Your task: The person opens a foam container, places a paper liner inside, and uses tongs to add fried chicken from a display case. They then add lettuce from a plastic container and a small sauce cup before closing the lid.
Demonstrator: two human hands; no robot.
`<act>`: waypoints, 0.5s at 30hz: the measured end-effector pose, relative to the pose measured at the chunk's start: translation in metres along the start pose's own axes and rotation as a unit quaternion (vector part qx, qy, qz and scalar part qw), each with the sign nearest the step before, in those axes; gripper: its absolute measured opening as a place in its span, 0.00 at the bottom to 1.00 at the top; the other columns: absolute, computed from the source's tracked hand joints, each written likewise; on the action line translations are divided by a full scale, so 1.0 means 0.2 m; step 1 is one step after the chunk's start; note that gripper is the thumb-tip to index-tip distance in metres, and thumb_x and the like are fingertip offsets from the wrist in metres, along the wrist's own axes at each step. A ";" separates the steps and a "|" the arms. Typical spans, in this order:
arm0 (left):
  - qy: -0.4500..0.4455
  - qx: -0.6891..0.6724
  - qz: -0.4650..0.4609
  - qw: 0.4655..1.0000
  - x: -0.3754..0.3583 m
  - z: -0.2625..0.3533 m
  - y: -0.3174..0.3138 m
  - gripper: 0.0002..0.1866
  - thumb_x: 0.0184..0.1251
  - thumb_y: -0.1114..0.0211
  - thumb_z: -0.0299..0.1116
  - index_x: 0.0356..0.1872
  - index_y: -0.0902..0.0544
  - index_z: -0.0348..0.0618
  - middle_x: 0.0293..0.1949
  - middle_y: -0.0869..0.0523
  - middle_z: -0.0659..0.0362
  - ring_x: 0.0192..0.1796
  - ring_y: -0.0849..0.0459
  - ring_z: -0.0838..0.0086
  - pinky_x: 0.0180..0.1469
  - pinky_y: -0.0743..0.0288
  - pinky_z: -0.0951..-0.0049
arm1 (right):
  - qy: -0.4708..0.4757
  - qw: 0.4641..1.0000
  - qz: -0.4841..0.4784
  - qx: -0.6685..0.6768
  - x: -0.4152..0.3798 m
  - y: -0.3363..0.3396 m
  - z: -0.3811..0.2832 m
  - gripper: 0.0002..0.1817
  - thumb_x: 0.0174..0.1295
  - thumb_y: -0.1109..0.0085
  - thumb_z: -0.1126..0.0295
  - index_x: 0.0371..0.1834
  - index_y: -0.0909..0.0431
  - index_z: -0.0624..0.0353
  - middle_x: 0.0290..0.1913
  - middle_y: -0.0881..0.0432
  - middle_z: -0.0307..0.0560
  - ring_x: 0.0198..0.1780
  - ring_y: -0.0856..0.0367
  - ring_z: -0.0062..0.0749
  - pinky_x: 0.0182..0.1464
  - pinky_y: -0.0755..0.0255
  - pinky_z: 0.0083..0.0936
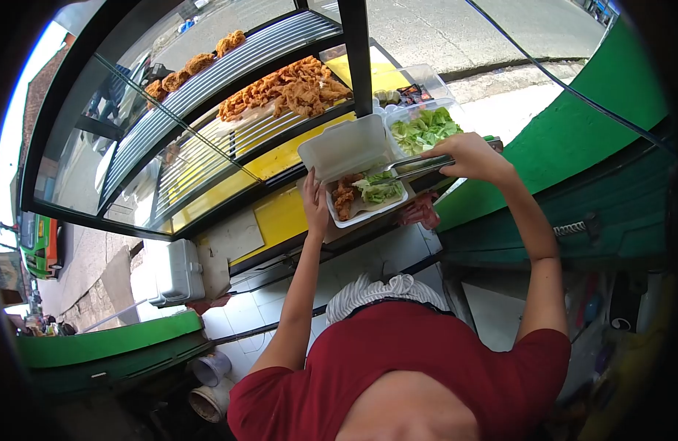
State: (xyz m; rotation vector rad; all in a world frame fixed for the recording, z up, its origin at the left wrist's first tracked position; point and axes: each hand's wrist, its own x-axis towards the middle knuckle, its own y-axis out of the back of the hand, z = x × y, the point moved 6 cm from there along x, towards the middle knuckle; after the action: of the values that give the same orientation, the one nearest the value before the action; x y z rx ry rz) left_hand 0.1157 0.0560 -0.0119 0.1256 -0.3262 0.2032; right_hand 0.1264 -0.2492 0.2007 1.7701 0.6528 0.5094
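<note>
A white foam takeaway box (pixel 345 147) stands with its lid up on the counter. Inside lie a piece of fried chicken (pixel 344 197) and some lettuce (pixel 381 189). My left hand (pixel 314 202) rests against the box's left side, its fingers stretched out. With my right hand (pixel 474 157) I grip metal tongs (pixel 420 166), whose tips reach to the lettuce in the box. Just behind the tongs is a clear plastic tub of chopped lettuce (pixel 425 131).
A glass display case (pixel 228 158) holds heaped fried chicken pieces (pixel 291 88), with several more on its upper shelf. Another clear container (pixel 409 94) with small packets stands behind the lettuce tub. Stacked foam boxes (pixel 178 272) sit at left. A pinkish cloth or bag (pixel 421 212) hangs at the counter edge.
</note>
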 end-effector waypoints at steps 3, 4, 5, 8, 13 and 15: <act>-0.045 0.049 0.009 0.998 0.03 0.01 -0.01 0.26 0.72 0.51 0.24 0.70 0.37 0.47 0.68 0.32 0.58 0.62 0.29 0.73 0.61 0.35 0.75 | -0.014 1.000 -0.005 0.016 -0.01 0.01 0.01 0.22 0.46 0.39 0.71 0.49 0.16 0.44 0.36 0.16 0.50 0.38 0.18 0.43 0.43 0.25 0.34; -0.045 0.048 0.014 0.998 0.05 0.01 -0.02 0.25 0.73 0.51 0.25 0.70 0.36 0.47 0.68 0.32 0.58 0.60 0.28 0.74 0.60 0.34 0.76 | -0.016 1.000 -0.001 0.026 -0.01 0.02 0.01 0.22 0.46 0.39 0.71 0.49 0.16 0.44 0.36 0.16 0.50 0.38 0.18 0.43 0.43 0.25 0.34; -0.043 0.048 0.018 0.998 0.06 0.00 -0.03 0.25 0.73 0.51 0.25 0.70 0.36 0.47 0.68 0.31 0.59 0.58 0.28 0.76 0.59 0.34 0.77 | -0.016 0.999 0.003 0.038 -0.02 0.02 0.02 0.23 0.47 0.39 0.71 0.50 0.17 0.44 0.36 0.16 0.49 0.38 0.18 0.43 0.43 0.25 0.34; 0.036 0.000 0.019 0.999 0.07 0.00 -0.03 0.23 0.74 0.51 0.27 0.69 0.34 0.46 0.67 0.29 0.61 0.50 0.27 0.83 0.52 0.32 0.81 | -0.023 0.998 0.014 0.065 -0.04 0.02 0.03 0.24 0.48 0.37 0.70 0.52 0.18 0.44 0.38 0.16 0.48 0.39 0.18 0.43 0.43 0.25 0.33; 0.078 -0.037 0.052 0.995 0.01 0.07 0.02 0.23 0.75 0.51 0.26 0.69 0.34 0.46 0.68 0.31 0.62 0.55 0.29 0.81 0.53 0.32 0.81 | -0.012 0.996 0.017 0.092 -0.02 0.02 0.02 0.25 0.48 0.35 0.69 0.54 0.19 0.45 0.41 0.15 0.48 0.37 0.18 0.42 0.42 0.25 0.31; 0.069 -0.018 0.071 0.995 -0.03 0.09 0.07 0.23 0.75 0.51 0.27 0.69 0.34 0.47 0.68 0.30 0.62 0.50 0.31 0.81 0.48 0.34 0.82 | -0.007 0.995 0.007 0.098 -0.01 0.00 0.01 0.25 0.48 0.35 0.68 0.55 0.19 0.46 0.42 0.15 0.49 0.36 0.18 0.41 0.41 0.25 0.30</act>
State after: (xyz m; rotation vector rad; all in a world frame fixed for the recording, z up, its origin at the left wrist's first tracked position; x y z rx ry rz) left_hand 0.1010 0.0649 0.0043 0.0519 -0.2020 0.3444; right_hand 0.1265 -0.2519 0.2009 1.9625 0.6992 0.4538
